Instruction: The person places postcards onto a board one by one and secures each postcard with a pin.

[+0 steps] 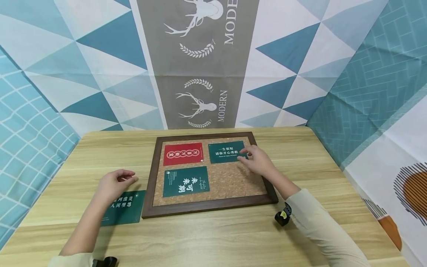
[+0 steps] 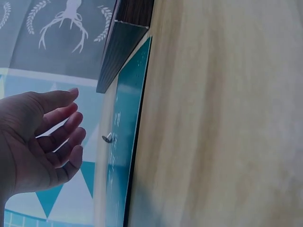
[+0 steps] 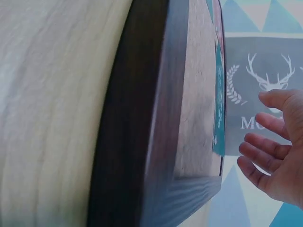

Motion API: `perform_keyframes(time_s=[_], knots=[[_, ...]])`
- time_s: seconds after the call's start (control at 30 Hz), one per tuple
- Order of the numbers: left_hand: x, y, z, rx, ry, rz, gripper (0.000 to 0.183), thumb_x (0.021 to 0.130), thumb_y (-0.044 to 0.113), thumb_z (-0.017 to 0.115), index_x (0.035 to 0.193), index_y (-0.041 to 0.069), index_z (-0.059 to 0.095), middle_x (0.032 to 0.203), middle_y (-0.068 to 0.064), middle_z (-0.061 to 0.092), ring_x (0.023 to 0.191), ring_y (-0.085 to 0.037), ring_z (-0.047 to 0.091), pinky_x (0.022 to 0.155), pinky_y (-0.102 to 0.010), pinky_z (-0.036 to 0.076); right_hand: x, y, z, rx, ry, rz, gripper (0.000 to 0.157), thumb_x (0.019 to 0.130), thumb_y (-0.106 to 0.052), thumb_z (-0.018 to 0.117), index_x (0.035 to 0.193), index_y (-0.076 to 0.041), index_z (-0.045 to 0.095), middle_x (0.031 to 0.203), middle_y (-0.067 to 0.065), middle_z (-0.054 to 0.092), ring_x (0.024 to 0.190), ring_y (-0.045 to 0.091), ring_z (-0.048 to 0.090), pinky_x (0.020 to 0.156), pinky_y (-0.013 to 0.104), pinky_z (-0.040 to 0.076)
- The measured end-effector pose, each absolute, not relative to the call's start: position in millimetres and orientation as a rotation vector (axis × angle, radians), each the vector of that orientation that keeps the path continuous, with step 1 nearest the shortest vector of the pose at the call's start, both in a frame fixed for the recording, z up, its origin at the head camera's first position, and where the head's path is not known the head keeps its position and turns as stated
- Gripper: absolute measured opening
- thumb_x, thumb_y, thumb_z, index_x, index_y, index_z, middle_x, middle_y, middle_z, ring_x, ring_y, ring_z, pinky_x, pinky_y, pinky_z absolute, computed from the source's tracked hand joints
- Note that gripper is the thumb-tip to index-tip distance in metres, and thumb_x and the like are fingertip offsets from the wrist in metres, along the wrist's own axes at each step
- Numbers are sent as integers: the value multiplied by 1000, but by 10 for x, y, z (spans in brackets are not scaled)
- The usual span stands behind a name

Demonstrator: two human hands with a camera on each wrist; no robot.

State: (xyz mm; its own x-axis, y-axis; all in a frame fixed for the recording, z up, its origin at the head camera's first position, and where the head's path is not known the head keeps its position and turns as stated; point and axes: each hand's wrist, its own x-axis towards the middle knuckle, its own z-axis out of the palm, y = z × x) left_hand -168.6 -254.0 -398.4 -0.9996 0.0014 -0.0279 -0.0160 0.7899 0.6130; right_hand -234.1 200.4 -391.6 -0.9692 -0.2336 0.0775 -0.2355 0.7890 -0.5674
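A cork board (image 1: pixel 230 181) in a dark wooden frame lies flat on the table. On its cork are a red card (image 1: pixel 183 154) at upper left, a green card (image 1: pixel 171 187) below it and another green card (image 1: pixel 220 152) at upper right. My right hand (image 1: pixel 261 163) hovers over the upper-right card's right end, its fingers loosely bent and holding nothing in the right wrist view. Left of the frame, a further green card (image 1: pixel 130 213) lies on the table, partly hidden under my left hand (image 1: pixel 113 187). That hand is relaxed above it. A small metallic pin (image 2: pixel 108 138) shows at this card in the left wrist view.
The light wooden table (image 1: pixel 213 237) stretches around the frame. Patterned cloth (image 1: pixel 200 66) hangs behind the table and along both sides. Dark wrist cameras show at both wrists, the right one (image 1: pixel 282 217) near the frame's lower right corner.
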Motion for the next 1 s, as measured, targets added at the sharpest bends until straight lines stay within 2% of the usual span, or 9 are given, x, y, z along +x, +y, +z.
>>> perform_keyframes(time_s=[0.07,0.13,0.27,0.33,0.43,0.57,0.87,1.0], knots=[[-1659,-2581,-3989,-21,2953,999,41,91,33,59,110,-4,63,94,-17,66,79,-19,57,60,-26,45,-2339,2036,-3934,348,-2967,927,37,91,-33,60,117,-7,63,115,14,58,101,30,57,81,45,49],[-1631,-2626,-3992,-26,2964,982,40,92,32,59,110,-3,63,94,-16,66,78,-18,57,59,-26,45,-2342,2075,-3958,322,-2961,911,37,91,-32,60,117,-6,63,106,13,59,90,27,56,73,40,48],[-1579,-2714,-3995,-55,2975,957,41,92,33,58,111,-3,63,95,-16,66,79,-18,57,59,-25,45,-2337,2158,-3994,280,-2937,920,36,91,-30,60,116,-5,63,94,11,57,75,22,49,63,34,41],[-1554,-2761,-4000,-75,2974,947,43,92,35,58,111,-3,63,96,-18,66,80,-20,57,60,-25,45,-2326,2198,-4006,266,-2928,929,35,91,-30,60,115,-5,64,98,12,58,78,22,52,65,35,44],[-1513,-2837,-4010,-110,2971,931,47,91,38,58,112,-4,62,98,-20,65,82,-24,58,61,-26,45,-2302,2251,-4022,248,-2925,931,34,91,-29,60,114,-5,64,108,15,59,91,27,57,75,41,48],[-1450,-2932,-4033,-140,2985,909,46,91,35,59,111,-6,62,101,-24,65,84,-28,60,61,-26,45,-2276,2320,-4047,214,-2929,930,32,92,-27,59,114,-4,64,113,18,57,100,33,58,76,46,50],[-1326,-3098,-4056,-247,2950,875,53,90,42,59,113,-5,60,107,-27,62,92,-38,59,64,-29,43,-2258,2429,-4075,137,-2942,925,38,91,-28,60,119,-1,60,117,21,56,95,32,60,72,42,52],[-1309,-3140,-4061,-288,2918,881,58,89,44,58,118,-6,57,108,-28,61,95,-40,57,70,-40,43,-2253,2444,-4081,125,-2961,926,41,91,-28,60,121,-1,58,116,21,56,93,30,60,68,40,51]])
